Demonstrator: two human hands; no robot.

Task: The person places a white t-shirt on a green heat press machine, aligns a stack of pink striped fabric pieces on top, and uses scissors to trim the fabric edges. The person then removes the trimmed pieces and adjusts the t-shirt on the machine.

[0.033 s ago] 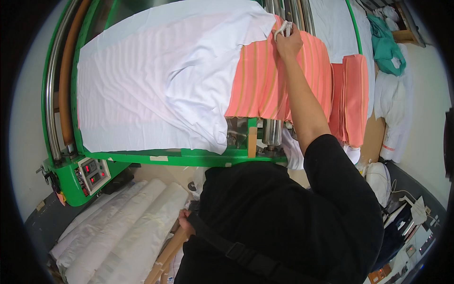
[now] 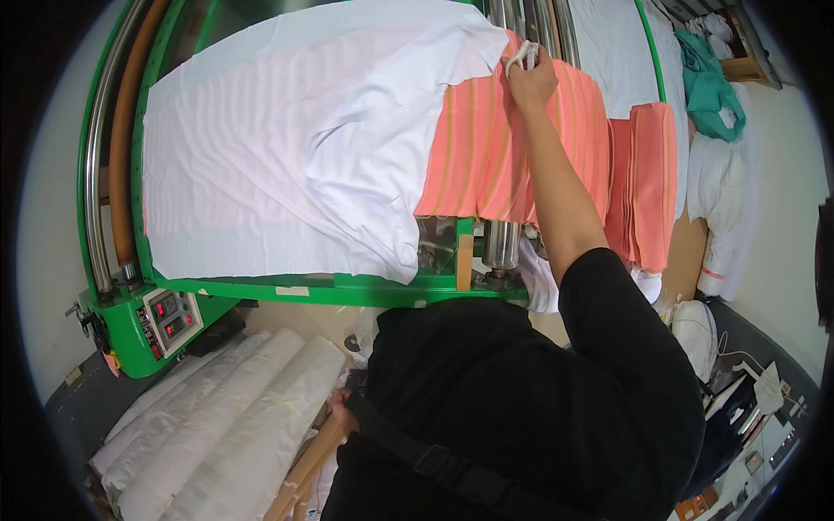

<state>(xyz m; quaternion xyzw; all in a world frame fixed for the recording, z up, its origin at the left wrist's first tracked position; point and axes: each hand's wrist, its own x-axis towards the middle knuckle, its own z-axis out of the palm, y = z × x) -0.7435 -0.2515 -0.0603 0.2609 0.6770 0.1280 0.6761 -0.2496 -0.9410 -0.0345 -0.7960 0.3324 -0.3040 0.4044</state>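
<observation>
My right hand [image 2: 532, 84] reaches to the far side of the machine and pinches a small wad of white cloth [image 2: 519, 54]. Under that hand lies coral fabric with thin tan stripes [image 2: 473, 148], draped over the metal rollers. A wrinkled white cloth sheet [image 2: 234, 165] covers the left part of the machine bed and overlaps the coral fabric. Low by my side, my left hand [image 2: 344, 412] has its fingers curled, partly hidden by my black clothing. What it holds, if anything, I cannot make out.
The green machine frame [image 2: 304, 290] runs along my front, with a control box [image 2: 172, 319] at its left corner. Folded coral fabric [image 2: 651, 187] hangs at the right. Wrapped white rolls [image 2: 252, 417] lie at lower left, beside cardboard strips [image 2: 306, 469]. Green cloth [image 2: 708, 82] is piled far right.
</observation>
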